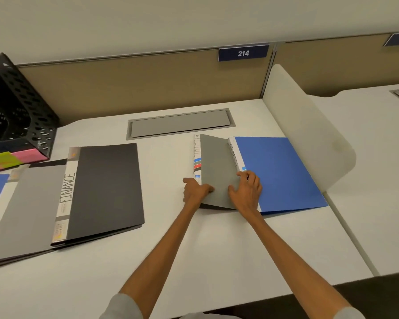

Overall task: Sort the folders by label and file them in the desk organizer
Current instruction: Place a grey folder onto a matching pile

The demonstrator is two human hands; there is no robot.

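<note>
Folder point(214, 162) lies between left hand point(194, 189) and right hand point(247, 189).

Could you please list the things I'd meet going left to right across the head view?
Light grey plastic folder, dark grey folder with FINANCE spine, mid-grey striped-spine folder, bright blue plastic folder, white curved desk divider.

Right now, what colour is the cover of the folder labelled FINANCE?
The FINANCE folder is dark charcoal, clearest in the head view.
</note>
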